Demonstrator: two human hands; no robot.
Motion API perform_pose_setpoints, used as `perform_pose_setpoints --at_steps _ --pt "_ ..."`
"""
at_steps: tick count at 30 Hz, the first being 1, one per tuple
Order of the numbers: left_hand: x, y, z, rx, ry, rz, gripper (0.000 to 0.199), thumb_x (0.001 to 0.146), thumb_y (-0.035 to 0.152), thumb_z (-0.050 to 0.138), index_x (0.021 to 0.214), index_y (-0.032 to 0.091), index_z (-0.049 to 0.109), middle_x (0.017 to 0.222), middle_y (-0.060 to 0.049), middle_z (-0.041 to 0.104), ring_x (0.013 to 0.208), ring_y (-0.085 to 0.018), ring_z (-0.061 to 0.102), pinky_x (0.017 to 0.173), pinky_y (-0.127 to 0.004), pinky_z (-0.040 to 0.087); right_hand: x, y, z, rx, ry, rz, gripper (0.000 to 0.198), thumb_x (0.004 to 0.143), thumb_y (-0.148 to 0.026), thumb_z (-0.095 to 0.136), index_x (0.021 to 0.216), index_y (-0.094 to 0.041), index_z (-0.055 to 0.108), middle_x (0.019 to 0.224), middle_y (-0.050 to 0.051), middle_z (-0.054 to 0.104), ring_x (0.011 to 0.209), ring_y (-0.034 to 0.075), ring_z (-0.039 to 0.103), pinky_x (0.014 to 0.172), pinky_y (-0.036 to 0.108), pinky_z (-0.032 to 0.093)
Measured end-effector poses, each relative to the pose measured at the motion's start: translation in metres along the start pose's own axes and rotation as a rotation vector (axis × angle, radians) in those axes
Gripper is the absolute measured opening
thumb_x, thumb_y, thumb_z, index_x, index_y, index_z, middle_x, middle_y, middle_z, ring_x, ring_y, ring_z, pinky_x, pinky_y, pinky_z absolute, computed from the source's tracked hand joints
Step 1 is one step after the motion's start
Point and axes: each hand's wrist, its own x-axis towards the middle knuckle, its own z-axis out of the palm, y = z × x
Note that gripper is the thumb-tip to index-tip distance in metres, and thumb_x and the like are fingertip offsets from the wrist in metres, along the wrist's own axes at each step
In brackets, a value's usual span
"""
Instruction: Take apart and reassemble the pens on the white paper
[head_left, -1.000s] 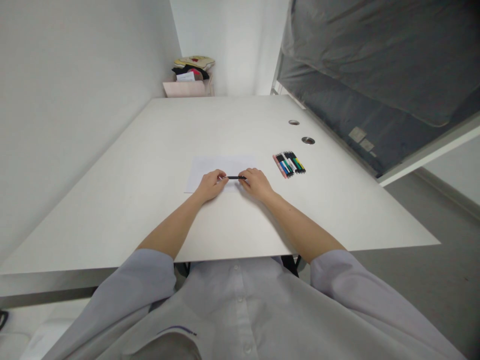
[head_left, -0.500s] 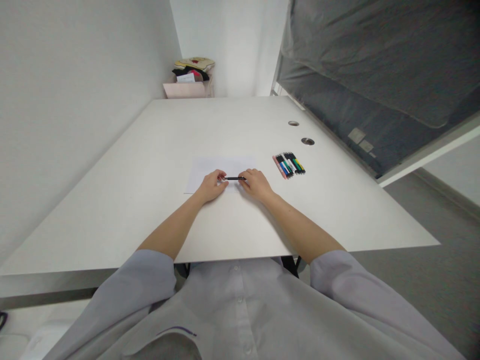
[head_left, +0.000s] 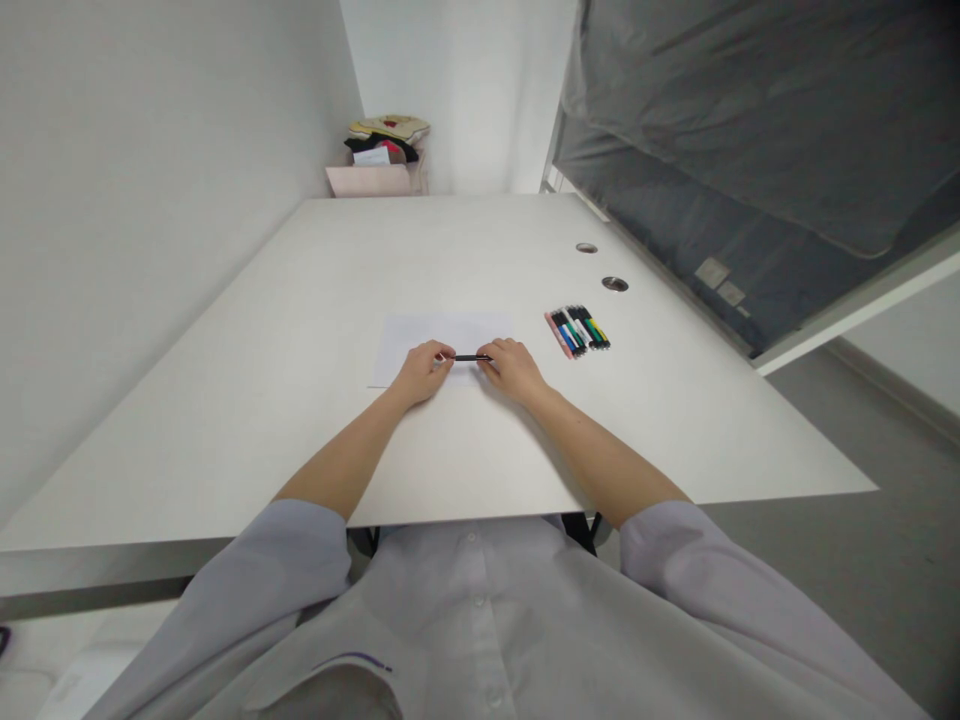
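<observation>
A slim black pen (head_left: 466, 357) lies crosswise between my two hands, above a white sheet of paper (head_left: 442, 325). My left hand (head_left: 422, 371) is closed on its left end, thumb and fingertips meeting there. Its right end is in the fingers of my right hand (head_left: 513, 368), which are also closed. The tips of the pen are partly hidden by my fingers. Both hands rest low over the near part of the sheet.
To the right of the paper, several pens and markers (head_left: 577, 332) lie side by side in a row. Two round metal-rimmed holes (head_left: 615, 284) are set into the white table (head_left: 300, 400). A box (head_left: 369, 181) with cloth stands beyond the far edge, and a dark covered panel (head_left: 675, 200) borders the right side.
The thumb and fingers of my left hand have closed together on the pen's left end. My right hand and the pen have hardly moved.
</observation>
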Motion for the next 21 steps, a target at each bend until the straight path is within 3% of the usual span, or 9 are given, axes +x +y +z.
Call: perform_pose_setpoints --at_steps 7,21 --pt "0.0041 0.0001 -0.0015 0.113 -0.060 -0.051 0.034 0.096 0.034 0.042 0.086 0.018 0.071 0.087 -0.007 0.072 0.086 -0.022 0.064 0.083 -0.036 0.049 -0.0003 0.0019 0.0039 -0.003 0.028 -0.006 0.024 0.096 -0.024 0.051 0.110 -0.017 0.069 0.101 0.012 0.068 0.095 0.026 0.057 0.079 0.035 0.036" --pt "0.0014 0.0034 -0.0041 0.008 -0.020 -0.062 0.023 0.092 0.030 0.051 0.093 0.017 0.070 0.092 -0.007 0.072 0.087 -0.020 0.064 0.085 -0.035 0.050 -0.0008 0.0028 0.0036 0.008 0.007 0.002 0.027 0.098 -0.025 0.049 0.113 -0.019 0.070 0.101 0.011 0.068 0.095 0.025 0.057 0.082 0.036 0.039"
